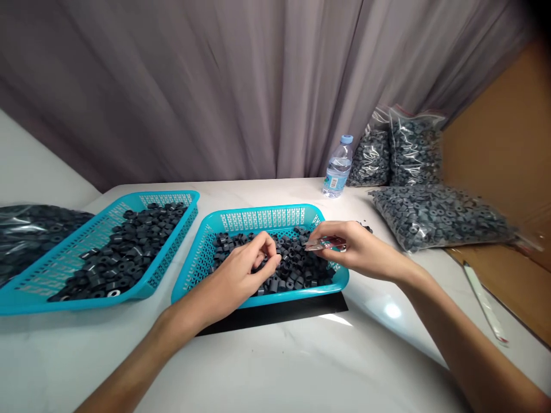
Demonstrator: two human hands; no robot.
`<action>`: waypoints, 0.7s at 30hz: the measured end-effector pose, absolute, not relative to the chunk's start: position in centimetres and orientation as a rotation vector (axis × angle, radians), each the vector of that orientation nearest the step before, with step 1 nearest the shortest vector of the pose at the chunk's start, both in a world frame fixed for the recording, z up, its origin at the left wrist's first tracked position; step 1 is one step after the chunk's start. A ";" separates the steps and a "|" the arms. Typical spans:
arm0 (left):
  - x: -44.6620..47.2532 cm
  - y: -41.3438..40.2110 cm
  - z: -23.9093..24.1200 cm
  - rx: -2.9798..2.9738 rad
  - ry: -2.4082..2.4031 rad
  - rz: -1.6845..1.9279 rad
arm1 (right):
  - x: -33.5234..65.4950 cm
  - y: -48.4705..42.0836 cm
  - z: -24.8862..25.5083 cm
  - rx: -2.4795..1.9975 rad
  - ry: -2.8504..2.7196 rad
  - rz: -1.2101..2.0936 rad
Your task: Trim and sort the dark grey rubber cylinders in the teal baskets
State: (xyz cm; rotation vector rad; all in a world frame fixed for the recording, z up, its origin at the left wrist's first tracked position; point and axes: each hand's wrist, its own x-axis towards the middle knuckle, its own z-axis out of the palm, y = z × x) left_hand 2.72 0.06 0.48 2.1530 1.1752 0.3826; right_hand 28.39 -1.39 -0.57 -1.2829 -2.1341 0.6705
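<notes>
My left hand [249,265] hovers over the middle blue basket [275,215], its thumb and forefinger pinched together. Whatever lies between those fingertips is too hidden to make out. To the right, my right hand [350,248] is closed around small thread snips [317,244] with a metal blade and a reddish body; the blade points left toward my left hand. Below both hands, many small black ring-shaped plastic pieces [297,267] fill much of the basket.
At left stands another blue basket [55,304] of black pieces, beside a dark plastic bag [34,229]. A water bottle [338,169], filled clear bags [415,149] and a lying bag [443,215] are at back right. A pale cutter-like strip [484,301] lies near cardboard [503,172].
</notes>
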 end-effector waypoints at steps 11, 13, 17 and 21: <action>2.3 -0.4 0.0 2.178 1.203 0.453 | 26.5 -1.8 -1.0 -1.091 -1.843 0.897; 2.3 -0.5 0.1 2.196 1.202 0.461 | 26.2 -2.0 -1.1 -1.077 -1.840 0.916; 2.4 -0.7 0.1 2.220 1.178 0.474 | 25.8 -2.1 -1.3 -1.076 -1.866 0.909; 2.4 -0.7 -0.2 2.210 1.198 0.510 | 25.6 -2.2 -1.4 -1.063 -1.853 0.926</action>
